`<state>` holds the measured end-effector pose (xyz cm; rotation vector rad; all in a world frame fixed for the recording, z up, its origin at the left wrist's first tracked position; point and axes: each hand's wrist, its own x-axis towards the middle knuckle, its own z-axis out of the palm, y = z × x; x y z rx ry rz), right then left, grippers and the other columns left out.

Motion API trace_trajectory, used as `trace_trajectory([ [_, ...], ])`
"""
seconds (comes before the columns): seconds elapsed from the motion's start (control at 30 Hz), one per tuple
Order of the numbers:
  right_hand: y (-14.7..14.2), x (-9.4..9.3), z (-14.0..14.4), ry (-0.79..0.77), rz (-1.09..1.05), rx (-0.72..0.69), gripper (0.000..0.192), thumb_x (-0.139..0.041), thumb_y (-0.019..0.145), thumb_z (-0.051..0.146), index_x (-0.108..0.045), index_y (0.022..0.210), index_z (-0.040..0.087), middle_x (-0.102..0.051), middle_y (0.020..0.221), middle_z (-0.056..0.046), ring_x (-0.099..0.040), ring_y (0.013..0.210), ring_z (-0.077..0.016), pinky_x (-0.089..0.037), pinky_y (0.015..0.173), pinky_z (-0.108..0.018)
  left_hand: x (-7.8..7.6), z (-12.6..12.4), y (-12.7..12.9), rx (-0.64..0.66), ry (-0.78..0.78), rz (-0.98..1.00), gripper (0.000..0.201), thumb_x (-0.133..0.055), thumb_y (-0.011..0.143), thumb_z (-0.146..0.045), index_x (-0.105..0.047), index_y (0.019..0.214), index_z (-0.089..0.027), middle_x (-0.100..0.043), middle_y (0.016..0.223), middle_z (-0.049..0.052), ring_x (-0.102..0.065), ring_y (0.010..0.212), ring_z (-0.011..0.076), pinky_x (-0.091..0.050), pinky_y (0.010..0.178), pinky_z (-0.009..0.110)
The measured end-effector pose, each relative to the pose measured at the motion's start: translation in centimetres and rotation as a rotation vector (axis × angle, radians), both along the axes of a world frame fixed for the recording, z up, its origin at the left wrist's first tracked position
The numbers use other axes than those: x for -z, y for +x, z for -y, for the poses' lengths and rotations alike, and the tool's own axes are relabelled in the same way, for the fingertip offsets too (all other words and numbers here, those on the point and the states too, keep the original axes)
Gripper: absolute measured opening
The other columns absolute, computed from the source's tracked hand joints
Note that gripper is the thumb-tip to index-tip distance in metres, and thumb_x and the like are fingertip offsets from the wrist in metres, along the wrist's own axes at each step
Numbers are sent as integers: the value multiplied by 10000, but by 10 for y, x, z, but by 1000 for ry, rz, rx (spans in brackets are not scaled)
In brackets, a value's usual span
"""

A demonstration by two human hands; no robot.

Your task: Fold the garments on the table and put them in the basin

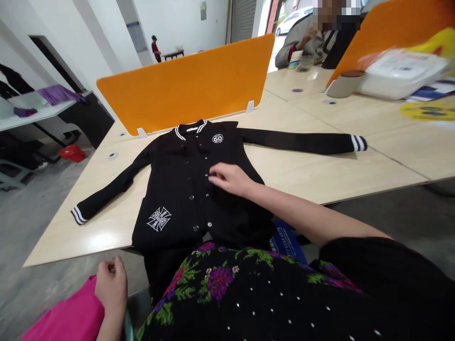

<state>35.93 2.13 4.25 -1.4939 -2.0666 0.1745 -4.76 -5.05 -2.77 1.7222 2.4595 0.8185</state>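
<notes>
- Plainly, the black jacket point(170, 180) lies front up on the tabletop point(103, 232) before you, its sleeves point(302, 142) spread to either side.
- Your right hand point(231, 180) is at the jacket's front, beside the snaps point(207, 194), fingers bent; I cannot tell whether that grip pinches cloth.
- Your left hand point(112, 284) is off the tabletop, beside pink cloth point(67, 312), fingers curled; whether this grip holds anything, I cannot tell.
- Beyond the jacket stands an orange divider point(185, 85).

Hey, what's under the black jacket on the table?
Under the black jacket is the pale tabletop, visible around the sleeves. Anything else beneath the jacket is covered and can't be seen.
</notes>
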Motion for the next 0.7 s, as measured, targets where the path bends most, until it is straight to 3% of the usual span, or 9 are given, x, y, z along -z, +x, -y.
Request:
trace_trajectory([
  [0.07,-14,-7,44,-108,91,-153,264,-560,897,428,-628,919,174,-639,827,-21,-574,716,-144,-375,629,-248,-3,12,18,300,50,-11,263,-491,904,-414,-591,837,-179,-610,776,30,-580,729,169,-478,681,303],
  [0.13,-29,-8,77,-223,248,-222,332,-604,855,493,-620,891,164,-641,846,-38,-579,700,-159,-347,586,-257,-6,19,48,771,85,-76,252,-500,907,-425,-610,923,-199,-649,904,44,-603,850,172,-477,750,279],
  [0.2,-40,-4,95,-283,414,-236,333,-643,828,463,-616,923,145,-639,879,-68,-591,700,-184,-339,569,-275,-8,19,80,1050,110,-245,273,-499,917,-399,-611,1056,-193,-662,986,66,-606,911,189,-473,772,291],
  [0.27,-45,2,102,-270,537,-232,225,-631,838,313,-611,964,128,-634,899,-91,-603,726,-205,-348,578,-288,-8,14,104,1097,108,-453,256,-489,924,-323,-612,1096,-179,-665,929,71,-605,842,203,-461,713,317],
  [0.37,-42,7,102,-230,589,-249,156,-529,836,114,-618,965,123,-636,889,-101,-608,754,-205,-366,604,-292,-11,8,116,1088,-13,-576,199,-444,913,-176,-642,917,-183,-638,818,54,-585,747,197,-434,663,325],
  [0.43,-36,5,102,-224,495,-249,153,-487,861,109,-626,922,128,-642,860,-92,-603,731,-187,-377,612,-282,-15,9,114,1142,-90,-414,202,-433,920,-175,-615,834,-189,-643,880,54,-596,789,180,-448,695,306],
  [0.57,-25,-2,101,-104,31,-259,176,-462,926,182,-633,945,144,-653,883,-65,-602,777,-146,-420,681,-244,-29,17,105,1199,-135,88,212,-422,953,-307,-590,884,-197,-630,1130,77,-597,1003,162,-471,842,265],
  [0.63,-24,-4,101,-121,-82,-349,183,-487,936,231,-652,967,157,-662,892,-54,-609,810,-141,-435,713,-234,-36,20,104,1199,-174,95,225,-435,947,-348,-611,920,-211,-636,1148,70,-590,1052,176,-464,889,282],
  [0.7,-26,-2,101,-199,-31,-402,197,-526,929,289,-678,960,167,-673,884,-52,-620,822,-153,-445,718,-243,-38,20,105,1158,-241,-26,262,-434,943,-393,-634,940,-225,-664,1066,55,-618,966,184,-478,860,309],
])
